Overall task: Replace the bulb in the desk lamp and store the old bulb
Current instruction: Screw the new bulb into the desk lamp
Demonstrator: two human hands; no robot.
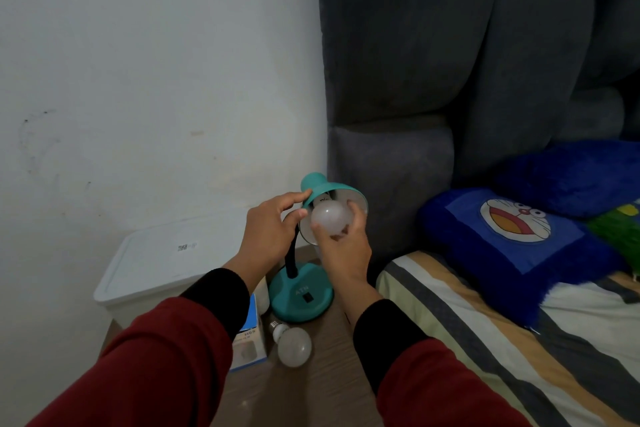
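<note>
Headboard (433,62), dark grey and padded in fat upholstered blocks, fills twelve to two o'clock; the striped bed (502,340) with its blue cartoon-face cushion (512,239) lies at four o'clock; a white lidded plastic storage box (162,267) sits at nine o'clock against the wall; the brown wooden bedside table (311,388) carries the rest.

At centre stands the teal metal desk lamp (300,295), black gooseneck bent so the shade faces the person; the left hand (273,229) grips the shade's neck, fingers curled over the top; the right hand (341,246) cups the frosted white globe bulb (329,218) at the shade's mouth, fingertips spread round the glass, its base hidden inside; whether it is going in or coming out I cannot tell.

At six o'clock a second frosted white bulb (292,345) lies loose on its side, screw cap toward the lamp base; just at its eight o'clock stands a small blue and white cardboard bulb carton (247,340).

To turn well: hold the shade dead steady with the left, keep the bulb's axis in line with the socket, twist with light fingertip pressure rather than squeezing the glass; the loose bulb looks liable to roll.
</note>
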